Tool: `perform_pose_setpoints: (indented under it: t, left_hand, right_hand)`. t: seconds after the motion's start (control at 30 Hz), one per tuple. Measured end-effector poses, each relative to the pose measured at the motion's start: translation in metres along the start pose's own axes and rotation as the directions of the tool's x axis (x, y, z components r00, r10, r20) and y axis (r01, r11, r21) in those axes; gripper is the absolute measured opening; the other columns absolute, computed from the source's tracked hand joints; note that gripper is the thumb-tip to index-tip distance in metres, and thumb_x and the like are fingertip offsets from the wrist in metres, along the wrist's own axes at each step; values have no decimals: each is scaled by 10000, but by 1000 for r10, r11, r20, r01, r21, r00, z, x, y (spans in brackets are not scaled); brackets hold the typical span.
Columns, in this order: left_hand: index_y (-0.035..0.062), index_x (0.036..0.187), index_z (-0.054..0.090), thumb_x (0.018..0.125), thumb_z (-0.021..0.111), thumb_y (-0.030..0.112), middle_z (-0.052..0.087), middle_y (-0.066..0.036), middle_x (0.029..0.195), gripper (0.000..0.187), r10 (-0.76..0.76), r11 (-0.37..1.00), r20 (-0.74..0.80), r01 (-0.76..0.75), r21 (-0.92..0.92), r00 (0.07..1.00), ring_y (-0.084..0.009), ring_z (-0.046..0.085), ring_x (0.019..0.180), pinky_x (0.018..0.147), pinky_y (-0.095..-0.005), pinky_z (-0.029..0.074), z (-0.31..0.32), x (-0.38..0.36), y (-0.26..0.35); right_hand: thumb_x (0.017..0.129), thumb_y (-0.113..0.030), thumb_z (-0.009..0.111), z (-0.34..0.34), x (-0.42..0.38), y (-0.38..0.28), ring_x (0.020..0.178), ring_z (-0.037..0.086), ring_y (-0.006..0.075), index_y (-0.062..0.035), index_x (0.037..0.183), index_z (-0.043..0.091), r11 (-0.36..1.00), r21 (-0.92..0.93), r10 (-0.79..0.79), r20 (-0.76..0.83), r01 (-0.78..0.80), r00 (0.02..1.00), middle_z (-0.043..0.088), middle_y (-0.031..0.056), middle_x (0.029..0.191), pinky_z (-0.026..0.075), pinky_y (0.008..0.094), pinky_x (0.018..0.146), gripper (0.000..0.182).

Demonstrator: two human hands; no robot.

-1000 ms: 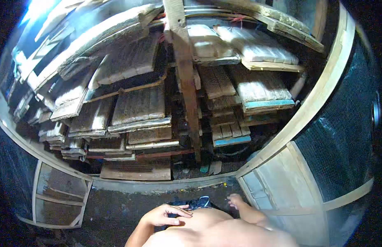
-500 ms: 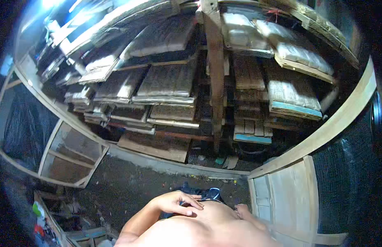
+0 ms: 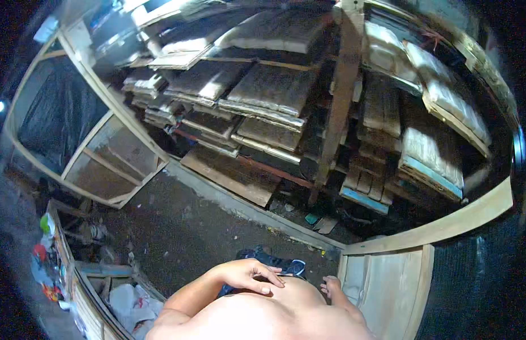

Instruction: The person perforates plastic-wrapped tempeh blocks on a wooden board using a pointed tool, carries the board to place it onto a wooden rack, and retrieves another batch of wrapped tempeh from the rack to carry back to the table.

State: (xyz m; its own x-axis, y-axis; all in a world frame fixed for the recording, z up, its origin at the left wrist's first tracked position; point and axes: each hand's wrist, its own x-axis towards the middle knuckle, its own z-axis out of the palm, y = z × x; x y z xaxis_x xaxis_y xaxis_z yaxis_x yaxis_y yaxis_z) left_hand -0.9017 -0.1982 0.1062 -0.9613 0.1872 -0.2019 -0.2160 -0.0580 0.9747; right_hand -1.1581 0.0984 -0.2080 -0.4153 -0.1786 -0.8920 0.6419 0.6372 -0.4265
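My left hand point(image 3: 248, 276) rests on my bare belly point(image 3: 299, 289), thumb and fingers apart, with nothing in it. Below and to the right, my right hand point(image 3: 331, 285) hangs beside my body, close to the pale wooden panel point(image 3: 382, 283). Its fingers look loosely bent and apart, and I see nothing held. Past my belly, a dark shoe point(image 3: 295, 266) with a light edge shows on the dirt floor point(image 3: 189, 226). Neither hand touches the shelves.
Ahead, racks carry several flat stacks point(image 3: 268, 90) in wrapped layers, on both sides of a wooden post point(image 3: 337, 96). A low concrete curb point(image 3: 246, 212) runs beneath. Framed mesh doors point(image 3: 62, 113) stand left, and a bin with white bags point(image 3: 127, 300) sits lower left.
The view has turned and tilted, so the racks and post lean and sit further right. My left hand stays on my belly; my right hand still hangs at my side.
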Motion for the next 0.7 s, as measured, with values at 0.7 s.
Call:
perform_pose_setpoints:
  t: [0.7]
  left_hand:
    - [56,1264,625,868,717,293,580,-132,1350,470,73,986,-513,-141,-95,855,-360,354,1395,1138,-464,294,17,-194,-69]
  right_hand:
    - [778,-209,571,100,112,-98,865,685,315,-73,925,739,-483,-652,-145,718,585,681,713,163,925,540,410,803,261]
